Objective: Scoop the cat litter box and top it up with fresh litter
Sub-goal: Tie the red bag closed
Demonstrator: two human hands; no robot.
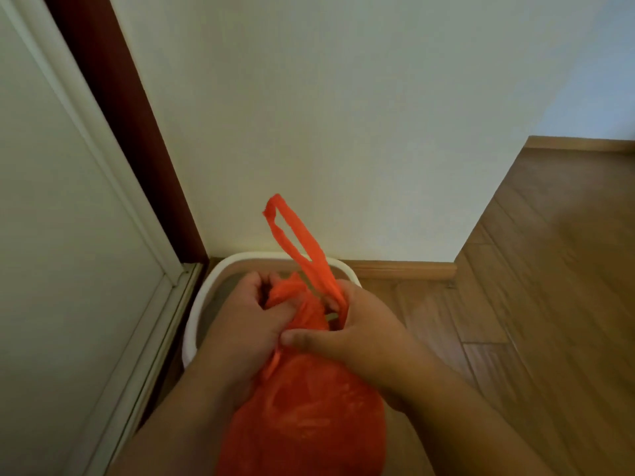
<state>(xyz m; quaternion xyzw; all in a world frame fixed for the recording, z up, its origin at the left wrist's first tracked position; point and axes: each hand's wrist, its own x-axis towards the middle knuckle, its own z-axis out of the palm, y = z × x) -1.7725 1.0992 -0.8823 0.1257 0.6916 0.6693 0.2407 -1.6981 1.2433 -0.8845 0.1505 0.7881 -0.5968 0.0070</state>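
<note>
An orange plastic bag, bulging and full, hangs in front of me above a white litter box that stands on the floor in the corner. My left hand grips the bunched neck of the bag from the left. My right hand grips the neck and one handle from the right. One handle loop sticks up toward the wall. The hands and bag hide most of the box; only its white rim and a strip of grey inside show.
A white wall rises right behind the box. A white door with a dark red frame stands to the left. Wooden floor stretches to the right, with a wooden skirting board along the wall.
</note>
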